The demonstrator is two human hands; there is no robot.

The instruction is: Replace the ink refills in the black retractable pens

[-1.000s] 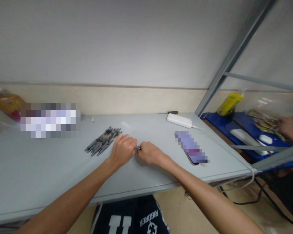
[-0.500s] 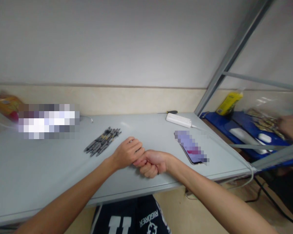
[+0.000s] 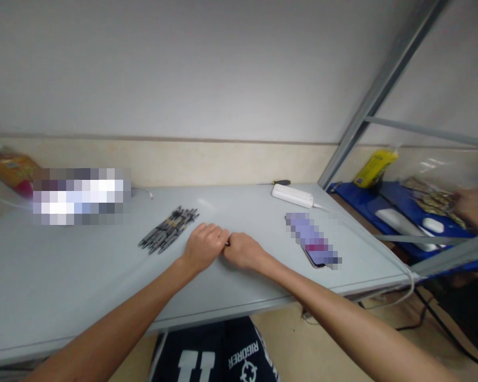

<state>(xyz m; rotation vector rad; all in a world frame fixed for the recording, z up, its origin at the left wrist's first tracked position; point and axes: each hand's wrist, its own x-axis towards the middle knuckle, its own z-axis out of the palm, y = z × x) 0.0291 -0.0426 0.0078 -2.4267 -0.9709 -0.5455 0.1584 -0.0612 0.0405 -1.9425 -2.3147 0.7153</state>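
Note:
My left hand and my right hand are both closed in fists, held knuckle to knuckle above the table. In the small gap between them shows a dark, slim bit of a pen; the fingers hide the rest of it. Just left of my left hand lies a pile of several grey and black pens, side by side and slanting.
On the table to the right are a partly blurred phone, a white power strip with a cable, and a screwdriver. A pixelated bright object stands left. Beyond the metal bed frame, another person's hand is visible.
My right hand has turned over from palm side up to back of the hand up. Both fists now meet side by side, slightly higher up in the view.

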